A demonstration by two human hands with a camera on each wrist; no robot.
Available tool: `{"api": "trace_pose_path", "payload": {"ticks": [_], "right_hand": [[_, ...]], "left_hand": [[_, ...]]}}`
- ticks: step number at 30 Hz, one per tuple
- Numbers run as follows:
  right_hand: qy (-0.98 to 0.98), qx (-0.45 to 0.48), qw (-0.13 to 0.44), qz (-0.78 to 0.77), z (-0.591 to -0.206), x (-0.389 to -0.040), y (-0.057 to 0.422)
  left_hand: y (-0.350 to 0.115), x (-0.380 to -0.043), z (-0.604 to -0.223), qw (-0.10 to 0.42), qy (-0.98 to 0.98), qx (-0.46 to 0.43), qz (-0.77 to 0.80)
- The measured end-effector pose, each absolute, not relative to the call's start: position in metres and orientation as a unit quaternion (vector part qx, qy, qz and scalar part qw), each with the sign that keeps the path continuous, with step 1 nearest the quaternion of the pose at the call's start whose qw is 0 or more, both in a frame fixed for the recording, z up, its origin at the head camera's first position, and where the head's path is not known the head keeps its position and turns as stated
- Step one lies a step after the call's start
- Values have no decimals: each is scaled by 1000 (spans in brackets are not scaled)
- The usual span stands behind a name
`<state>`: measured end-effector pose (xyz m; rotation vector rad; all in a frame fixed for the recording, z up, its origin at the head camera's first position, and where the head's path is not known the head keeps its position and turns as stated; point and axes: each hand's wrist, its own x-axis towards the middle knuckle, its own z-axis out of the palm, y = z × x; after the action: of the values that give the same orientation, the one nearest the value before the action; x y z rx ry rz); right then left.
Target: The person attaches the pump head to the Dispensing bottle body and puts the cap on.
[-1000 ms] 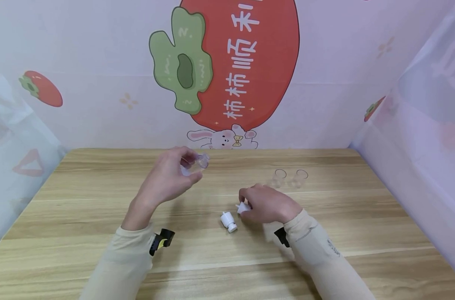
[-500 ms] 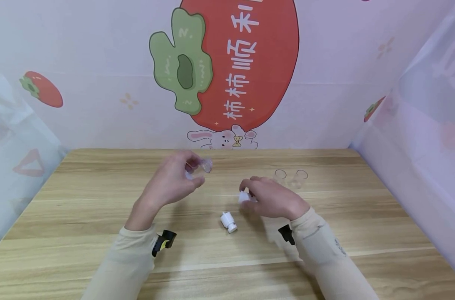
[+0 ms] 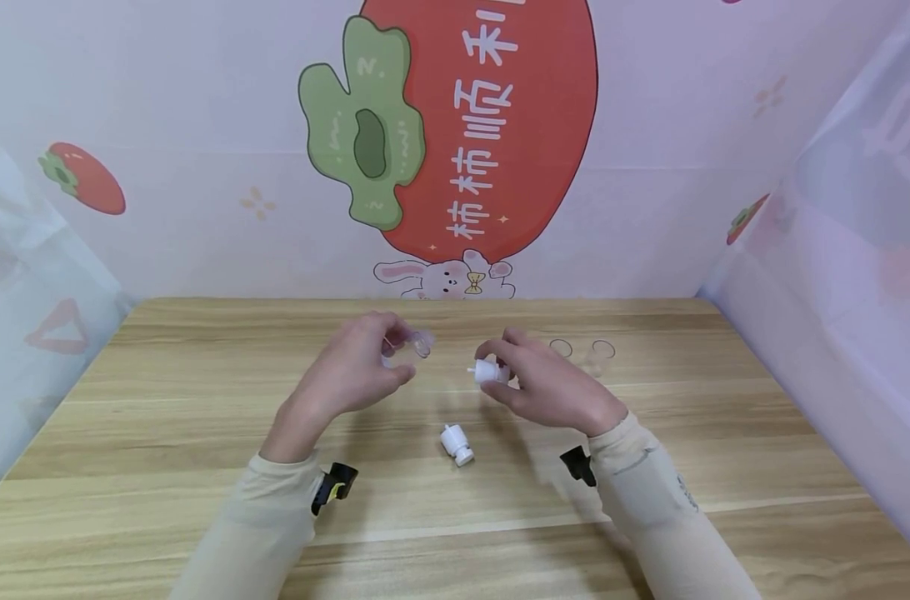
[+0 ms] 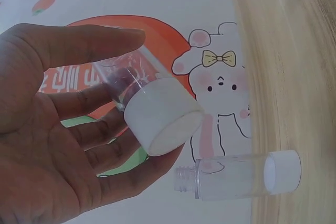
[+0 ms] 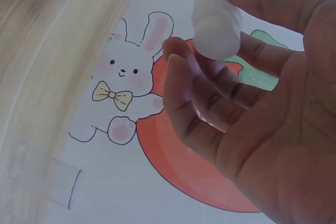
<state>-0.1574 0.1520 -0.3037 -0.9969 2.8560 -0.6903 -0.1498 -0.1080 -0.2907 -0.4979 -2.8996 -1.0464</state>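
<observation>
Over the wood table, the left hand grips a bottle, the right hand a pump. Another pump lies nearer, between them; far right stand, seemingly, two clear caps.

Wooden table, white pump, clear bottle, clear caps

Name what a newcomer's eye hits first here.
The big red fruit on the backdrop dominates, behind the table. Next, above the table, the left grip holds a clear bottle and the right grip a white pump. A second pump lies on the table, nearer the person.
</observation>
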Motion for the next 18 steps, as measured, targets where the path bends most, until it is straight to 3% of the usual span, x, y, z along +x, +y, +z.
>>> {"api": "trace_pose_path", "payload": {"ticks": [18], "right_hand": [[905, -328, 1, -272, -300, -158, 152]], "left_hand": [[-94, -148, -298, -1, -935, -163, -316]]}}
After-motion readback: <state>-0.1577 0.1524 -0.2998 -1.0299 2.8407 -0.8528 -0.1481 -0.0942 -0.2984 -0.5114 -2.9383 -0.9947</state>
